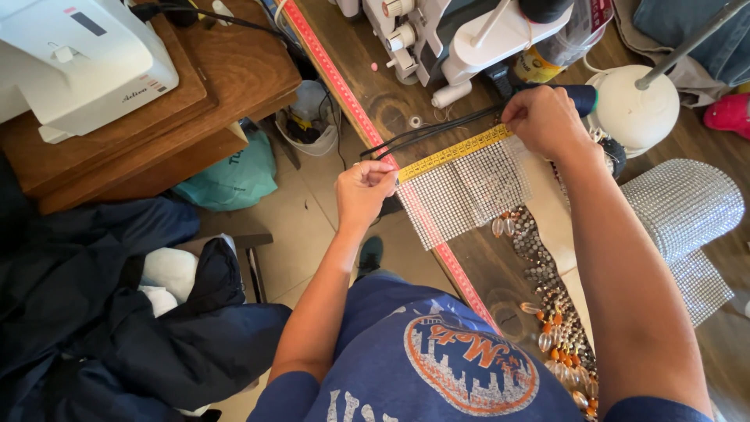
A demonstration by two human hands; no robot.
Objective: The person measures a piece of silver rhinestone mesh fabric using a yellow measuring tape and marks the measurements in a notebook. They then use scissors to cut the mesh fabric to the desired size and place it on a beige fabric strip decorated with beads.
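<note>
Measuring tape (457,152): yellow, stretched taut along the top edge of the rhinestone mesh (461,195), between both hands at the near edge of the table (500,270).
Left hand (364,190): fingers pinched closed on the tape's near end, just off the table edge, beside the mesh corner.
Right hand (543,119): fingers closed down on the tape's far end, pressing it at the far corner of the mesh.
Handling, tape: judged light, limp and thin; holds straight only under tension, so best gripped at the ends as now.
Handling, mesh: judged flexible and drapey, somewhat slippery, stones liable to snag; best taken by corners or edges.
Nearby: black cords (430,133) run just beyond the tape; red ruler strip (344,86) lines the table edge; beaded trim (547,289) lies to the right of the mesh; white sewing machine (461,35) stands beyond.
Hidden: fingertips are folded under, so the exact grip is unclear; the right hand possibly pins the cords too. Second mesh piece (687,211) is cut off at the frame edge.
</note>
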